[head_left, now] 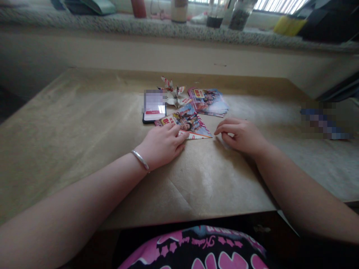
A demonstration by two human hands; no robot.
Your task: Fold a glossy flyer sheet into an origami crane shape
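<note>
A printed paper sheet (193,118), folded to a point at its right end, lies on the table in front of me. My left hand (166,144) rests on its near left part, fingers stretched out and palm down. Just off the pointed right corner is my right hand (238,135), its fingers loosely bent and apart, with nothing seen in them. Behind the sheet stand folded paper cranes (176,98). To the right of these sits a stack of similar printed sheets (210,101). A phone (153,116) lies at the sheet's left, its screen partly blurred.
The table (84,149) has a brownish cover with creases. A blurred blue-and-pink item (322,125) lies at the right. Behind the table, a granite sill (157,27) holds jars, a red container (138,8) and a yellow object (290,25).
</note>
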